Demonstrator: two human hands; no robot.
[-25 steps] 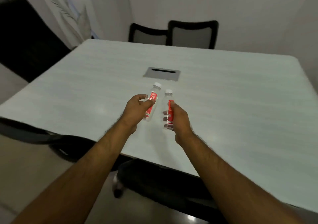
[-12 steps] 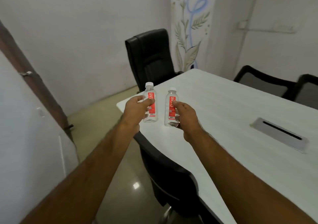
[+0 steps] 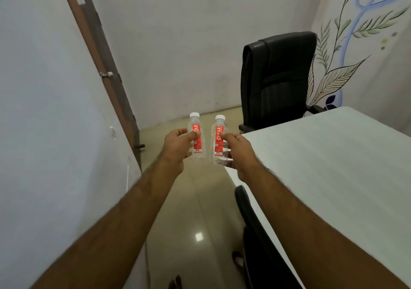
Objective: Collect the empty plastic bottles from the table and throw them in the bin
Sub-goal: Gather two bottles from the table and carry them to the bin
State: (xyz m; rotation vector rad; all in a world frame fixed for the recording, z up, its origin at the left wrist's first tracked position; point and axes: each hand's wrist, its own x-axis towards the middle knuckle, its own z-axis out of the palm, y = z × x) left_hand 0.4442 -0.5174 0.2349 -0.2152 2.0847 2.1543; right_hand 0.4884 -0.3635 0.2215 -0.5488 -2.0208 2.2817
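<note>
I hold two small clear plastic bottles with red labels and white caps, both upright and side by side in the air over the floor. My left hand (image 3: 178, 146) grips the left bottle (image 3: 196, 138) around its middle. My right hand (image 3: 239, 149) grips the right bottle (image 3: 219, 141) the same way. The white table (image 3: 333, 166) lies to the right of my hands. No bin is in view.
A black office chair (image 3: 275, 79) stands at the table's far end. Another dark chair (image 3: 255, 233) is tucked at the table's near edge. A brown door (image 3: 104, 77) with a knob stands left, beside a white wall (image 3: 55, 133). Shiny beige floor (image 3: 195, 211) runs ahead.
The view has swung left, away from the table toward the door and floor. Both bottles, lifted off the table, have travelled with my hands and now hang over the floor.
</note>
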